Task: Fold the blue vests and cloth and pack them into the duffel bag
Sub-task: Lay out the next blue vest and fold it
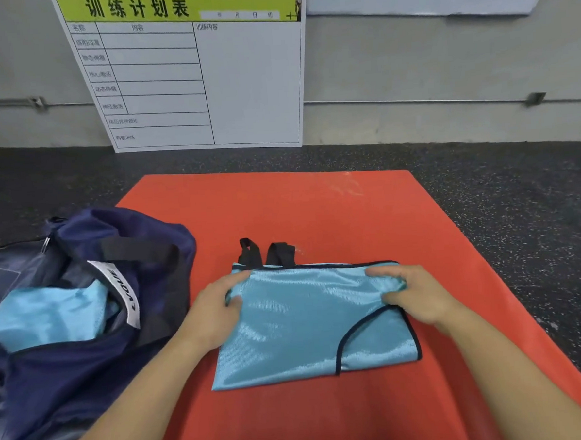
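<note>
A light blue vest (299,328) with dark trim lies folded on the red mat (316,211), its black straps sticking out at the far edge. My left hand (213,313) pinches the vest's far left corner. My right hand (419,297) grips the far right corner, bunching the fabric. To the left sits an open navy duffel bag (87,368) with light blue fabric (50,316) lying inside it.
A dark speckled floor (520,222) surrounds the mat. A white schedule board (198,72) with a green header leans against the grey wall behind. The bag's black handle (138,253) and white label lie across its opening.
</note>
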{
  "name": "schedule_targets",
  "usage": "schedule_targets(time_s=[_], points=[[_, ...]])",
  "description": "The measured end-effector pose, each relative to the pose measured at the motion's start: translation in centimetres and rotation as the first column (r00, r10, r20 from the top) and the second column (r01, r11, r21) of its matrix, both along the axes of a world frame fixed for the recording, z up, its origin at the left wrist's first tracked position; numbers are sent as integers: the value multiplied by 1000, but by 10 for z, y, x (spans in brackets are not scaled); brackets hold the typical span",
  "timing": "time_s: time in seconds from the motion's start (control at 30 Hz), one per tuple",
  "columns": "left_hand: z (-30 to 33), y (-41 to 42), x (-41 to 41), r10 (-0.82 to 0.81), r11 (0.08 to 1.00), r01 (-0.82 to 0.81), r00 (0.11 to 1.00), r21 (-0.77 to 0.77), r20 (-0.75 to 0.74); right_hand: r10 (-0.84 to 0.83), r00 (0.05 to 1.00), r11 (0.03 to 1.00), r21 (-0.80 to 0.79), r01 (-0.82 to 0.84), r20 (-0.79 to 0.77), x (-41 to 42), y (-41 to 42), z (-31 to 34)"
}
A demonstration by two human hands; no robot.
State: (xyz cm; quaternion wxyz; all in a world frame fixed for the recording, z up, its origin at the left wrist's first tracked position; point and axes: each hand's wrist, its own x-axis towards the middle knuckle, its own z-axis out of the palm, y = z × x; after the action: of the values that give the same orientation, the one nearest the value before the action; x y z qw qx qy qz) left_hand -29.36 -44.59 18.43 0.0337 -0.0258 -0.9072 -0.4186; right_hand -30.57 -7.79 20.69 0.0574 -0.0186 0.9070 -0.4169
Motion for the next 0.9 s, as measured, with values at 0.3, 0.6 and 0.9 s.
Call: schedule_targets(time_s=[0.3,0.6,0.9], points=[[12,16,19,-3,854,-126,969,-505,-247,-305,891,916,153,371,-335,-1,-4,-11],[-36,72,28,-248,747,91,957,-659,-148,355,910,841,498,-212,-212,29,-150,-36],[-26,33,28,-9,720,-58,996,-691,-93,-91,987,725,670,159,-135,8,-48,-42]])
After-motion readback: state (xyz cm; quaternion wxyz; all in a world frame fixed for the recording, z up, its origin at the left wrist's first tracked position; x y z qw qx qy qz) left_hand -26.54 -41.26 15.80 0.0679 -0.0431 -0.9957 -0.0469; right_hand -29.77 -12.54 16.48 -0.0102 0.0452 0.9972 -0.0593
